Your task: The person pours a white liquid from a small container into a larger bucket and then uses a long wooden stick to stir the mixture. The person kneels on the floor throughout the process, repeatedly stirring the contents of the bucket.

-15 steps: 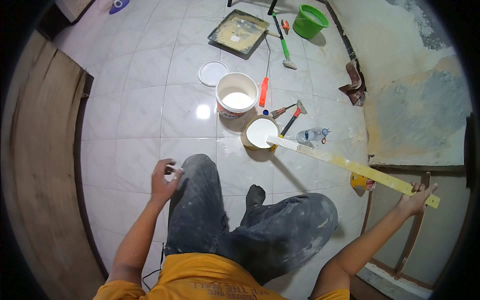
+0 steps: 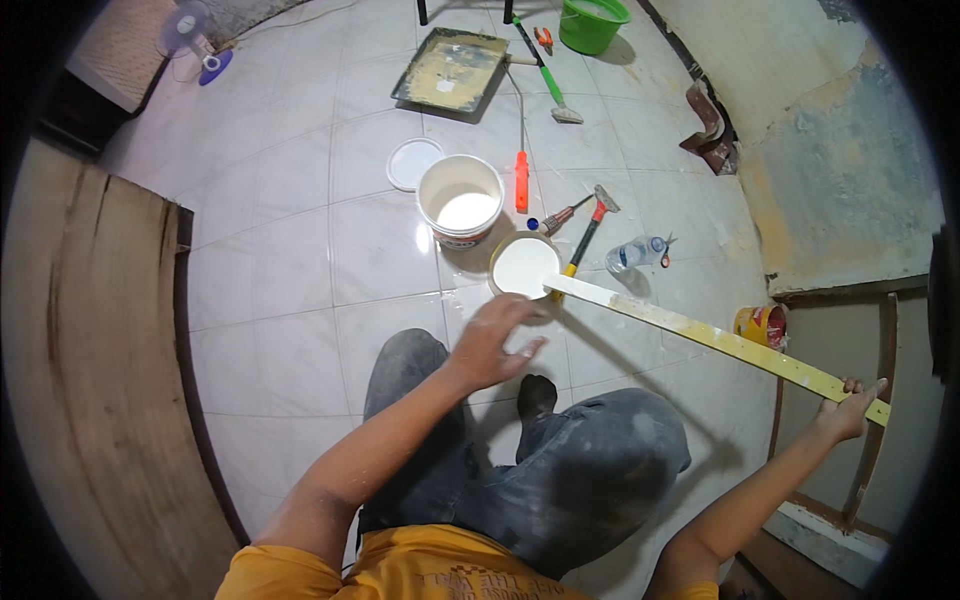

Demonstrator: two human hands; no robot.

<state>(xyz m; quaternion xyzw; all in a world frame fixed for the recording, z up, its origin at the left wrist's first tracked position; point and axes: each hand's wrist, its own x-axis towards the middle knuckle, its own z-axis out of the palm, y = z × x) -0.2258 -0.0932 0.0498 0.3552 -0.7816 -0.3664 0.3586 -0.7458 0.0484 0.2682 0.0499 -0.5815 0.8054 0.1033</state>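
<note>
The person's left forearm [image 2: 400,430] slants up and inward across the front of the body from a bent elbow, and the left hand [image 2: 490,345] hangs with its back mostly upward, thumb and fingers parted around a wide gap, though blur makes the exact curl of the fingertips hard to judge. The right forearm [image 2: 765,485] reaches far out to the right side, ending in the right hand [image 2: 848,412], whose fingers are curled into a grip.
</note>
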